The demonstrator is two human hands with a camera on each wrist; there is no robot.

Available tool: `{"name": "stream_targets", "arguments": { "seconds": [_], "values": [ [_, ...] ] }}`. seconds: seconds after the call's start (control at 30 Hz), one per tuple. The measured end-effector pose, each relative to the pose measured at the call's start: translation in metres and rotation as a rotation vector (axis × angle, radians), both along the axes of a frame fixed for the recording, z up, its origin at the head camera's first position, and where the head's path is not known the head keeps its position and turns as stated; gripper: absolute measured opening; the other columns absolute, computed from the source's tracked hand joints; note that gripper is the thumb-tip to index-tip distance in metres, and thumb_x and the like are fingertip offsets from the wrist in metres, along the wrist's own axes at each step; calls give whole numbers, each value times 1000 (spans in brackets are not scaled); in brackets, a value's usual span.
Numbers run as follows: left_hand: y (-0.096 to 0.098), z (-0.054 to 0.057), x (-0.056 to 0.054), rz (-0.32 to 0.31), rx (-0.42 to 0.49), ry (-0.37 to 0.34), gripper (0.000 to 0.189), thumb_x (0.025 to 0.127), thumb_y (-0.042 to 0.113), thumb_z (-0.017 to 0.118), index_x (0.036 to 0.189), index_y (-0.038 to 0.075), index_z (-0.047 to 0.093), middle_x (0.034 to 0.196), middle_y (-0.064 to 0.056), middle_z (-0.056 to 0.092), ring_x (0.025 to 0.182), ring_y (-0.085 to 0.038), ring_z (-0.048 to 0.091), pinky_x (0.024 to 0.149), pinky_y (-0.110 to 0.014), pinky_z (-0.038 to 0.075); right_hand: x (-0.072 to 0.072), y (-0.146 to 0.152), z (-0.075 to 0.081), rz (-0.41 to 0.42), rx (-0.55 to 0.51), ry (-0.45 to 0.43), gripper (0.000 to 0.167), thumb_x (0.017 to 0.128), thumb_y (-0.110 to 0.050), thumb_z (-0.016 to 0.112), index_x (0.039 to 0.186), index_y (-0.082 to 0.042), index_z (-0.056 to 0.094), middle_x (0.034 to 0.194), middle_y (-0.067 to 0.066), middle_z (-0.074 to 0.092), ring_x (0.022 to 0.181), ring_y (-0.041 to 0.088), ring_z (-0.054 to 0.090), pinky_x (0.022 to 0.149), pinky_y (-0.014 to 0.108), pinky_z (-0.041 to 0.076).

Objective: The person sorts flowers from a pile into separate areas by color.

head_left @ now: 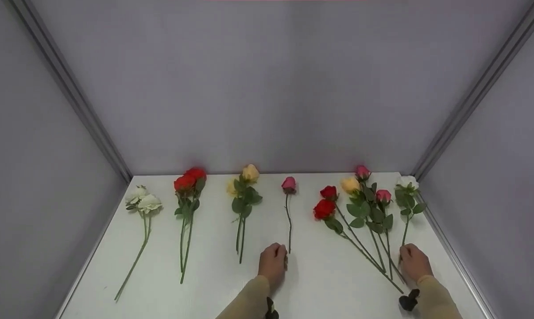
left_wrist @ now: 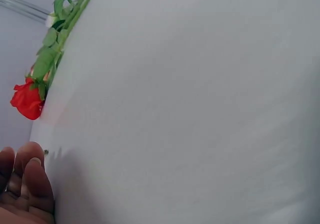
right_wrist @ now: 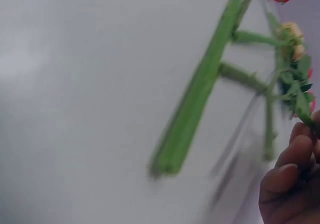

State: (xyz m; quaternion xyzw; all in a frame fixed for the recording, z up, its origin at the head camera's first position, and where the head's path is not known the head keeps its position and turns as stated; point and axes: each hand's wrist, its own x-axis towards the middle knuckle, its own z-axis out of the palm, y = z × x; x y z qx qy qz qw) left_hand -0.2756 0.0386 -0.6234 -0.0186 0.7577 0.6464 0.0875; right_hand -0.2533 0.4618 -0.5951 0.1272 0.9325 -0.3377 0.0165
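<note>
In the head view, my left hand (head_left: 273, 265) is loosely curled on the white table, its fingertips right beside the lower stem end of a single pink rose (head_left: 289, 184). The left wrist view catches those bent fingers (left_wrist: 35, 176) at its lower left corner. At far right, my right hand (head_left: 415, 262) pinches the lower stem of a white rose (head_left: 407, 182), which points away from me. Bent fingers (right_wrist: 292, 169) show at the edge of the right wrist view. Left of that hand lie two red roses (head_left: 324, 209), a yellow rose (head_left: 350, 184) and two pink roses (head_left: 383, 196), stems crossing.
Paired stems lie left on the table (head_left: 214, 292): white roses (head_left: 149, 204), red roses (head_left: 185, 182) and yellow roses (head_left: 250, 173). Grey panels (head_left: 267, 88) enclose the back and both sides. Thick green stems (right_wrist: 195, 99) stand close before the right wrist camera.
</note>
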Motion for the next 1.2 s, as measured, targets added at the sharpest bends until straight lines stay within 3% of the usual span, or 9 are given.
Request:
{"name": "stream_targets", "arguments": {
  "seconds": [0.17, 0.3, 0.53, 0.8, 1.0, 1.2],
  "values": [
    [-3, -1, 11, 19, 85, -31, 29, 102, 21, 47, 92, -3, 59, 79, -9, 62, 66, -16, 58, 59, -29, 49, 4, -17, 13, -52, -78, 97, 45, 104, -40, 27, 100, -1, 49, 83, 9, 51, 66, 19, 43, 61, 33, 37],
    [-2, 8, 15, 49, 87, -26, 28, 101, 22, 49, 94, -2, 60, 79, -5, 62, 70, -17, 59, 62, -28, 48, 6, -35, 23, -48, -98, 205, 39, 105, -38, 32, 94, -4, 48, 75, 7, 49, 60, 18, 43, 57, 30, 37],
    [3, 36, 18, 39, 120, 48, 16, 98, 24, 57, 100, 9, 63, 85, -2, 63, 79, -18, 62, 70, -30, 52, 8, -81, 49, 33, -174, 405, 22, 104, -22, 43, 91, -5, 50, 68, 5, 45, 56, 13, 42, 53, 27, 37],
    [12, 77, 26, -46, 168, 137, 17, 95, 26, 61, 107, 13, 64, 89, 0, 66, 82, -15, 63, 73, -28, 51, 14, -137, 79, 208, -235, 548, 9, 100, -9, 51, 92, -10, 56, 64, -5, 44, 55, 9, 42, 50, 25, 37],
    [17, 104, 37, -110, 153, 181, 18, 94, 31, 63, 106, 18, 65, 92, 4, 64, 85, -13, 61, 74, -27, 50, 24, -178, 94, 345, -229, 637, 16, 95, 3, 54, 89, -11, 56, 63, -8, 45, 52, 7, 42, 45, 24, 36],
    [20, 125, 45, -133, 165, 215, 18, 93, 28, 65, 106, 16, 67, 96, 2, 65, 87, -13, 60, 75, -27, 49, 46, -220, 120, 431, -248, 660, 21, 91, 9, 55, 87, -11, 54, 64, -6, 48, 52, 4, 43, 44, 22, 37]
  ]
}}
